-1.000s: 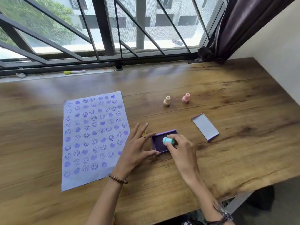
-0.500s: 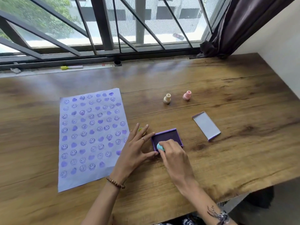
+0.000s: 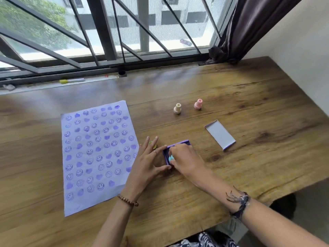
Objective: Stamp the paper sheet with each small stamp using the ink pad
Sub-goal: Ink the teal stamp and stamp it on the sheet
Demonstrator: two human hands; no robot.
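Note:
A pale sheet of paper [image 3: 99, 154] covered with purple smiley and heart prints lies on the left of the wooden table [image 3: 249, 107]. The purple ink pad [image 3: 179, 143] sits just right of it. My right hand [image 3: 185, 158] grips a small light-blue stamp [image 3: 171, 158] and holds it down in the pad. My left hand [image 3: 147, 161] rests flat with spread fingers against the pad's left edge. A greenish stamp [image 3: 152, 143] peeks out behind its fingers. A cream stamp [image 3: 177, 108] and a pink stamp [image 3: 198, 104] stand upright farther back.
The ink pad's lid [image 3: 220, 134] lies to the right of the pad. A yellow-capped marker [image 3: 72, 80] lies on the window sill beneath the window bars. A dark curtain [image 3: 249, 29] hangs at the back right, next to a white wall.
My right hand has carried the blue stamp from the pad's middle to its near-left corner. My left hand has stayed against the pad.

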